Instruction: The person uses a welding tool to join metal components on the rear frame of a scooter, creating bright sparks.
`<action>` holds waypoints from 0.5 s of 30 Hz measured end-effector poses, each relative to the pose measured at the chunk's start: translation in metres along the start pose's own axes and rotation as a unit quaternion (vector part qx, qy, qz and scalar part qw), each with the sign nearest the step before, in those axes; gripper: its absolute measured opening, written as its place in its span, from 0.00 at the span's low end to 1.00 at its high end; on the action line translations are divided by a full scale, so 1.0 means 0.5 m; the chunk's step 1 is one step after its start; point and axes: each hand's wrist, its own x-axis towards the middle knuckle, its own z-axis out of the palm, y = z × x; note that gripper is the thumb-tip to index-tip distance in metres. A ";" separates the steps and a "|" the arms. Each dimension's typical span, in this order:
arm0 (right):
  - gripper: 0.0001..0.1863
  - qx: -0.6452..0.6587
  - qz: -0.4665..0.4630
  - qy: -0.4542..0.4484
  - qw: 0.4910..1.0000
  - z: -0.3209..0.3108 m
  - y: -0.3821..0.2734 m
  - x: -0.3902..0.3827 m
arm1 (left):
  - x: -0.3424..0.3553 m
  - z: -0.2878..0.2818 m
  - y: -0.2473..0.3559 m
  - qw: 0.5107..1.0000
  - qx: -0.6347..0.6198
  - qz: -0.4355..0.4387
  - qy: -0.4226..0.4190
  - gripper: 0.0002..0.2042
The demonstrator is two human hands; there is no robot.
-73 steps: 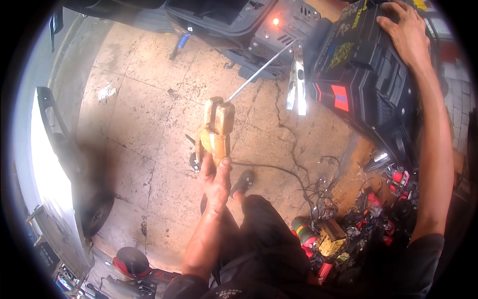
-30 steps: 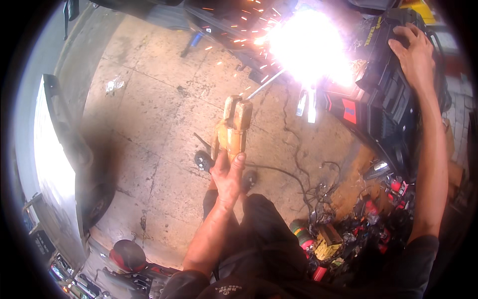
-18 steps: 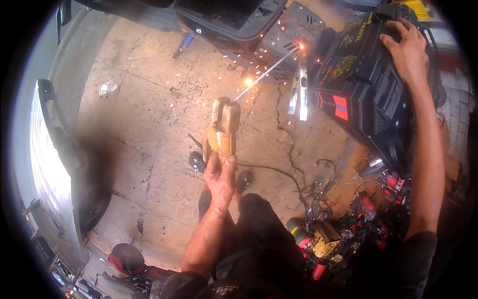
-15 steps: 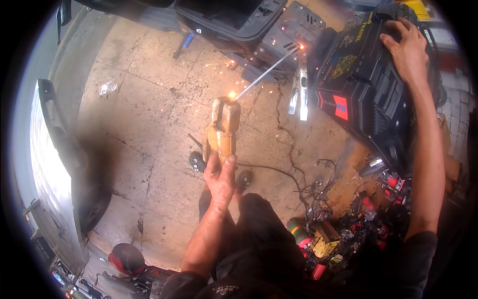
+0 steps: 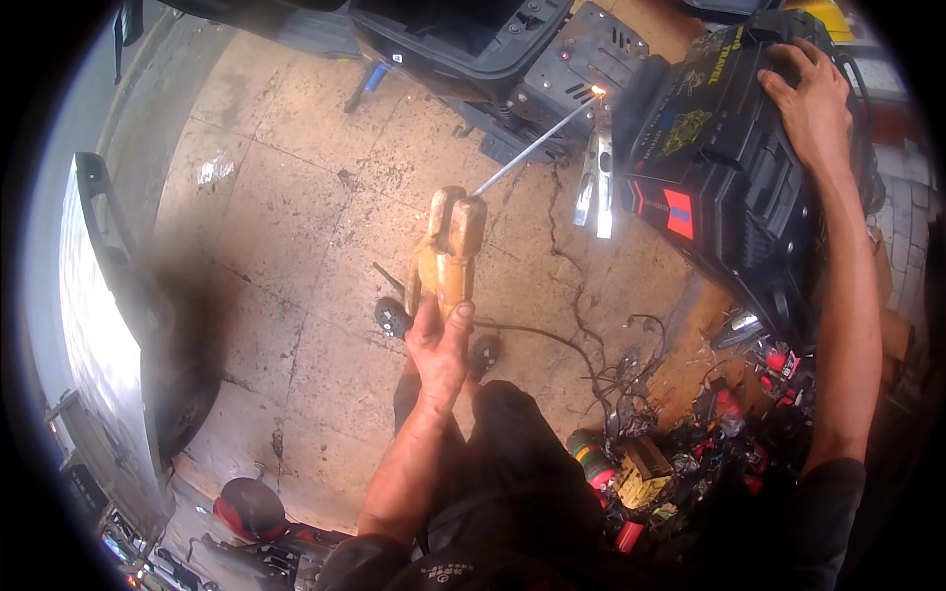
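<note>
In my left hand (image 5: 439,340) is a tan welding electrode holder (image 5: 450,251), its jaws pointing away from me. A thin grey electrode (image 5: 532,146) runs from the jaws up and to the right. Its far tip glows orange at the lower right edge of a slotted metal plate (image 5: 581,64). Just below that tip lies a shiny forked metal strip (image 5: 596,182). My right hand (image 5: 816,103) grips the top of a large black plastic case (image 5: 724,148) with bent fingers, thumb apart. The case stands tilted, close beside the plate.
A black open-topped vehicle part (image 5: 448,44) stands behind the plate. On the floor is a blue-handled tool (image 5: 372,81). A cable (image 5: 542,333) runs toward a heap of scrap (image 5: 680,443) at the lower right. A silver panel (image 5: 103,325) with a wheel rises at the left.
The sparks along the electrode and the flare at the holder's jaws are gone; the glow at the tip stays. My left hand has shifted slightly right with the electrode holder. My right hand stays on the case.
</note>
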 end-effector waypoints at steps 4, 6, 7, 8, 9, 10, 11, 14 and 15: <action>0.21 0.012 0.000 -0.008 1.000 -0.003 0.005 0.001 | -0.001 0.008 0.005 1.000 -0.026 0.007 0.007 0.19; 0.20 0.029 0.005 0.001 1.000 -0.001 0.007 0.001 | 0.001 0.007 -0.006 1.000 -0.010 0.007 0.008 0.20; 0.20 0.028 0.000 0.001 1.000 0.006 0.016 0.002 | 0.002 0.004 -0.016 1.000 -0.009 0.007 0.010 0.20; 0.20 0.026 -0.006 0.001 1.000 0.012 0.023 0.003 | 0.003 0.002 -0.028 1.000 0.017 0.018 0.009 0.21; 0.20 0.017 0.010 -0.005 1.000 -0.004 -0.002 -0.002 | 0.004 -0.001 -0.028 0.999 0.044 0.029 0.010 0.22; 0.20 0.015 0.004 -0.003 1.000 0.004 0.000 -0.002 | 0.004 -0.002 -0.026 0.998 0.046 0.029 0.013 0.22; 0.19 0.025 -0.009 0.010 1.000 0.016 0.006 0.000 | 0.003 0.000 -0.020 0.999 0.034 0.023 0.015 0.22; 0.20 0.050 -0.008 0.004 0.999 0.025 0.035 0.012 | 0.000 0.001 0.014 0.999 0.051 0.003 0.001 0.22; 0.20 0.046 -0.025 0.022 0.998 0.010 0.027 0.001 | -0.003 0.001 0.017 0.996 0.085 -0.015 -0.011 0.21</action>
